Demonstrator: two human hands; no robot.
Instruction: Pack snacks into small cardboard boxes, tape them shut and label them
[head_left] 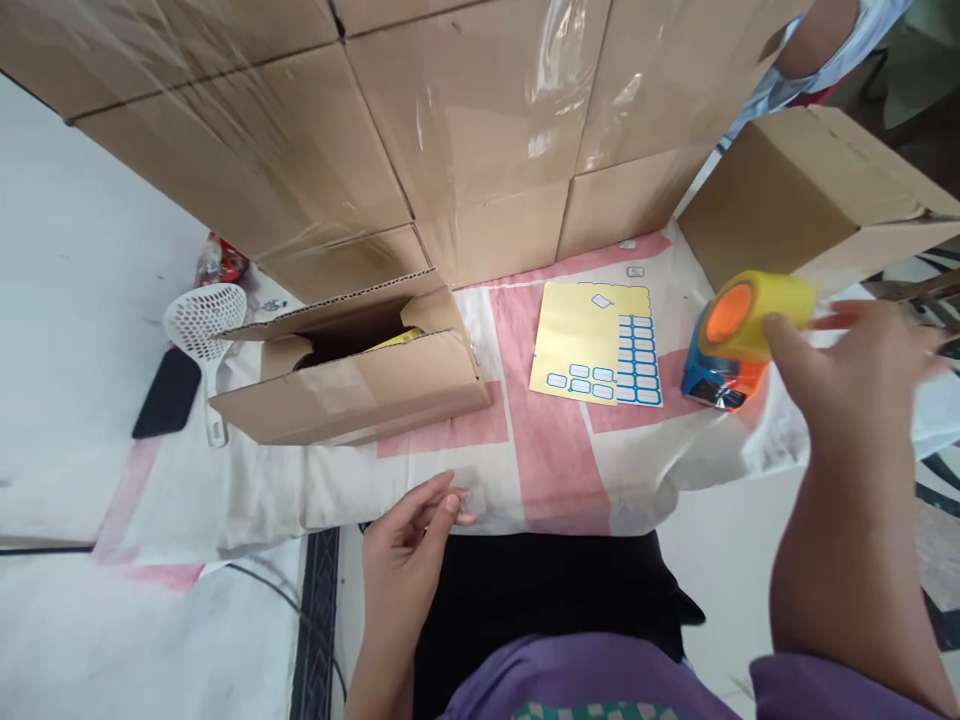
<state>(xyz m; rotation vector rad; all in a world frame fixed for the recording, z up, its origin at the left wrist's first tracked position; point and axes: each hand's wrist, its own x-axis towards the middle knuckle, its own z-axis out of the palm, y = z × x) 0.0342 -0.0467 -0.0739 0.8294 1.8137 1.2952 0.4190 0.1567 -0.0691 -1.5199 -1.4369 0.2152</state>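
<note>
My right hand (862,370) is at the right edge of the cloth, closed on a tape dispenser (724,345), with the thumb against its yellow roll. The roll has an orange core, and the dispenser's blue front points left. Part of this hand is blurred. Low in the middle, my left hand (412,535) is held in a pinch just off the cloth's front edge; whatever may be between the fingertips I cannot make out. Beyond it stands a small cardboard box (360,385), its top open, with something yellow inside. Yellow and white label sheets (577,335) lie between box and dispenser.
A wall of taped cartons (480,130) rises at the back. Another cardboard box (787,190) stands at the back right, near a person's arm (817,35). On the left are a white slotted skimmer (206,325), a black phone-like object (166,395) and a red packet (225,260).
</note>
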